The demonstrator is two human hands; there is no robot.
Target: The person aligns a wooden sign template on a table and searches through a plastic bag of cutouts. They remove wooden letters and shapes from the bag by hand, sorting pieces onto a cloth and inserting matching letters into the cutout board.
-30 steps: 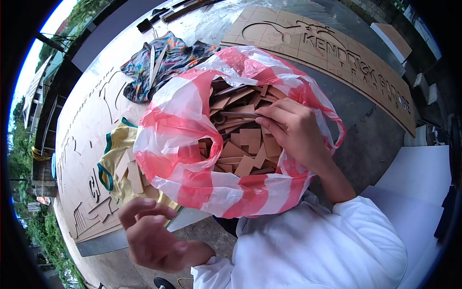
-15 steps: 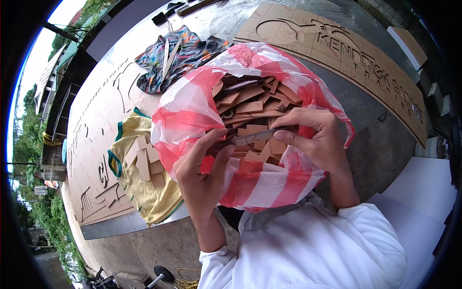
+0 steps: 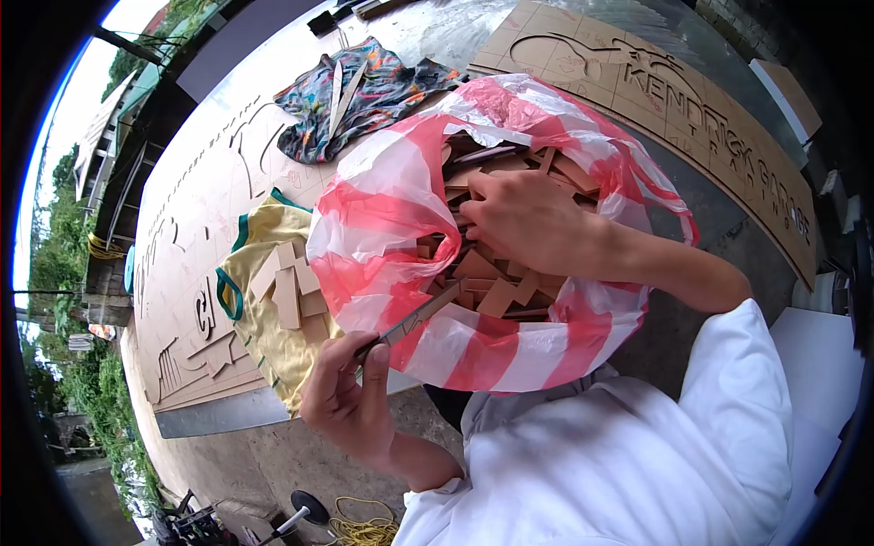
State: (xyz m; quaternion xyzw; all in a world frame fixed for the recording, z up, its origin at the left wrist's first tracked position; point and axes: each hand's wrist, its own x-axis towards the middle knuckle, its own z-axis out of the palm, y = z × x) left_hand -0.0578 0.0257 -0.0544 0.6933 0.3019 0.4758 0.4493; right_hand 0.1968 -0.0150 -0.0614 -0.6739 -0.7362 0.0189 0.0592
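A red-and-white striped plastic bag [image 3: 473, 350] lies wide open before me, holding many brown board offcuts [image 3: 496, 298]. Pinched between the thumb and fingers of my left hand [image 3: 350, 396] is a long thin board strip [image 3: 421, 315], at the bag's near-left rim. Its far end lies over the bag's opening. My right hand [image 3: 523, 218] reaches over the offcuts inside the bag, with fingers bent down among them. Whatever those fingertips grip is hidden.
Left of the bag, a yellow cloth with green trim [image 3: 264, 337] carries several small board pieces [image 3: 287, 296]. Scissors [image 3: 344, 100] rest on a patterned cloth [image 3: 382, 68] behind. A large board with cut lettering [image 3: 683, 118] stretches to the right.
My right hand has let go of the strip and moved into the bag's offcuts. My left hand, keeping the strip, has drawn down and left. The view has shifted slightly.
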